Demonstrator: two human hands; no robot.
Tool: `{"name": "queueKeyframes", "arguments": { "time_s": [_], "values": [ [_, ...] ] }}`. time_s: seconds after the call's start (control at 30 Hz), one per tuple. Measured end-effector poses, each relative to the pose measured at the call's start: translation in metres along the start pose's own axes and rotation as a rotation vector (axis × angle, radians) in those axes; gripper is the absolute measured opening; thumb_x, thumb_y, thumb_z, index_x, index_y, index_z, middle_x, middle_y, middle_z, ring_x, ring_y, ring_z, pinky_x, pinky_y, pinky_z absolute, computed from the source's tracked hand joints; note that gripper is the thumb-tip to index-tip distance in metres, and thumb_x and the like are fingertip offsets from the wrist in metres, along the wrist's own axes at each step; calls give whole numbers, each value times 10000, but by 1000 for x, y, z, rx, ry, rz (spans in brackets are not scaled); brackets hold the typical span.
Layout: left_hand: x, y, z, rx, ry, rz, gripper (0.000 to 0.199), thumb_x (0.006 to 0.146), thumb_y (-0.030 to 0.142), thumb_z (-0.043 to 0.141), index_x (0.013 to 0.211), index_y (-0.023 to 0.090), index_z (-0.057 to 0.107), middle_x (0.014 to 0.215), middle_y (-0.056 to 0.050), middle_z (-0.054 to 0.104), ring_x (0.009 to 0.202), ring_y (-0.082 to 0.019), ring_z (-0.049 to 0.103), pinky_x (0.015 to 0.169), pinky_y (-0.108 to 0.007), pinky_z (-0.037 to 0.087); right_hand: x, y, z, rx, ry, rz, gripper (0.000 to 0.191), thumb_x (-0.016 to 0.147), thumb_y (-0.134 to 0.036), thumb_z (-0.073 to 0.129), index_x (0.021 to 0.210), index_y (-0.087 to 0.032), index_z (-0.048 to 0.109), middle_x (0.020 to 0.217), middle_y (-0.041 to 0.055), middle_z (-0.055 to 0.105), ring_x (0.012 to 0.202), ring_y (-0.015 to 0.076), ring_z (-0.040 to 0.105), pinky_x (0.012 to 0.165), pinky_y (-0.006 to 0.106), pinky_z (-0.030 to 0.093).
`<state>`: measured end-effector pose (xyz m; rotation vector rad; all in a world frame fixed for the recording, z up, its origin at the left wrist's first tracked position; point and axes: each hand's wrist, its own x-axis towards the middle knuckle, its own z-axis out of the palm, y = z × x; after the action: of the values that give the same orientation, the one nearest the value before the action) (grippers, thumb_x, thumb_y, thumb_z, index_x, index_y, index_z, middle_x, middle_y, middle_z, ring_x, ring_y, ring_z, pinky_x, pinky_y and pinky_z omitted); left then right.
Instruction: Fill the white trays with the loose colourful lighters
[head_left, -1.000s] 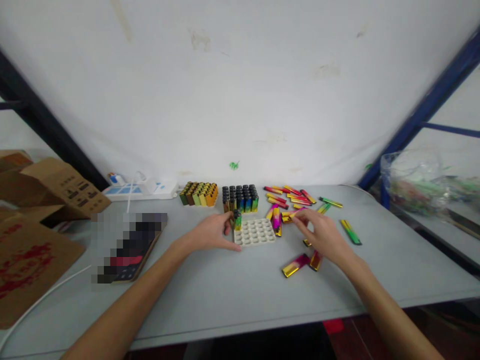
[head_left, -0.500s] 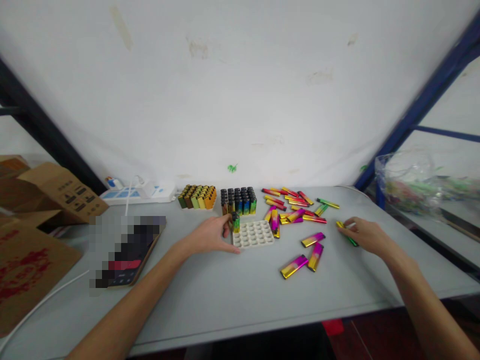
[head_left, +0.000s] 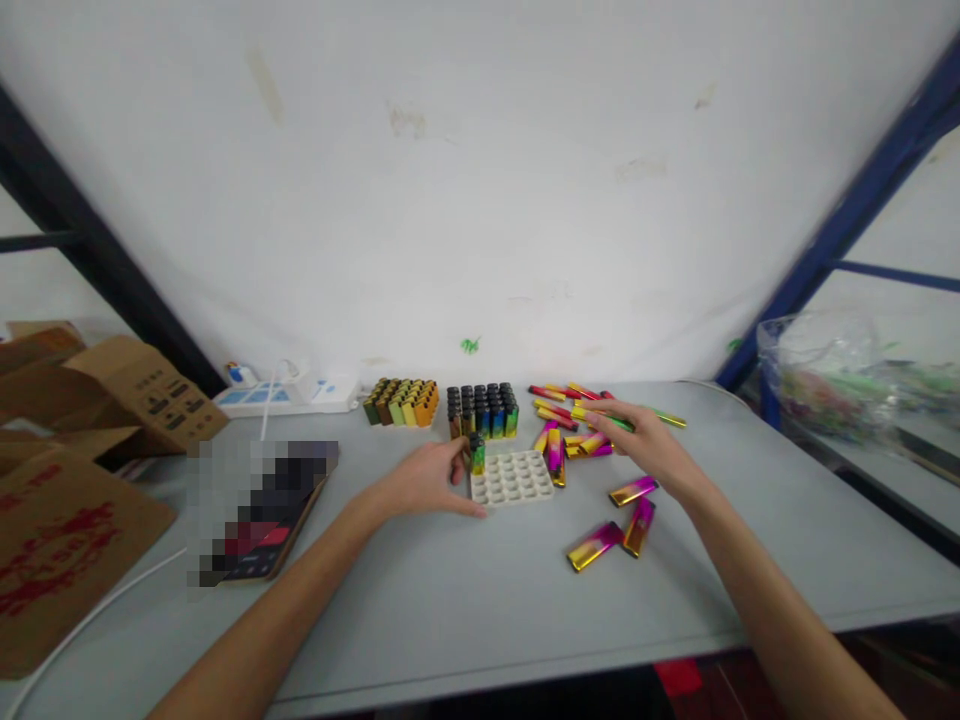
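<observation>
right, the fingers of my right hand are pinched round a green and yellow lighter, right of centre in the frame, its yellow end pointing left over the scattered ones. the fingers of my left hand are parted, thumb at the near left corner of the white tray and forefinger beside an upright green lighter in the tray's far left corner; i can't tell how hard they press.

the tray sits at the middle of the frame, most of its round pockets bare. just behind it stands a block of black-topped lighters, and left of that a block of yellow and brown lighters.

right of the tray lie loose red and yellow lighters, with purple and gold lighters nearer me, some overlapping. another green lighter lies beyond my right hand.

farther out on the grey bench, a power strip runs along the wall, a partly blurred dark device lies at lower left, cardboard boxes fill the left edge, and a clear plastic bag shows at the right.
</observation>
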<state>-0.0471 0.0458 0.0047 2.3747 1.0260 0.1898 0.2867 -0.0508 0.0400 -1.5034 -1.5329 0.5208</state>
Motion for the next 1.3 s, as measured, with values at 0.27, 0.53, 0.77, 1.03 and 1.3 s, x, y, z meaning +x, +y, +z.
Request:
{"name": "queueKeyframes", "arguments": {
  "time_s": [0.27, 0.53, 0.77, 1.03, 1.3],
  "values": [
    [0, 0, 1, 4, 11, 19, 694, 592, 766, 861, 875, 231, 522, 853, -8, 696, 752, -229, 635, 659, -313, 406, 26, -21, 55, 273, -68, -9, 573, 868, -746, 715, 876, -173, 717, 739, 20, 660, 686, 178, 579, 604, 295, 453],
    [-1, 2, 0, -15, 21, 24, 706, 576, 771, 865, 895, 229, 543, 834, -9, 678, 726, -234, 634, 628, -318, 403, 7, -17, 87, 391, -283, -68, 499, 1026, -715, 513, 873, -241, 547, 725, -26, 566, 677, 170, 572, 669, 318, 513],
    [1, 0, 1, -1, 16, 35, 708, 592, 778, 858, 891, 229, 526, 847, -23, 690, 739, -250, 647, 648, -333, 421, -3, -20, 104, 205, -31, -82, 633, 961, -780, 500, 639, -268, 313, 589, -58, 297, 542, 122, 305, 514, 294, 259],
    [1, -1, 2, 9, 20, 37, 707, 593, 785, 847, 890, 230, 524, 857, -27, 690, 754, -259, 649, 658, -335, 426, -11, -23, 109, 91, 61, -78, 480, 892, -603, 471, 575, -266, 345, 535, -45, 329, 515, 119, 321, 508, 298, 232],
    [1, -3, 3, 17, 27, 43, 710, 602, 785, 848, 900, 229, 521, 862, -27, 690, 746, -255, 645, 652, -330, 413, -13, -24, 108, 95, 23, -100, 438, 1004, -610, 501, 768, -241, 489, 604, -59, 448, 572, 146, 431, 566, 290, 323]
  ]
}}
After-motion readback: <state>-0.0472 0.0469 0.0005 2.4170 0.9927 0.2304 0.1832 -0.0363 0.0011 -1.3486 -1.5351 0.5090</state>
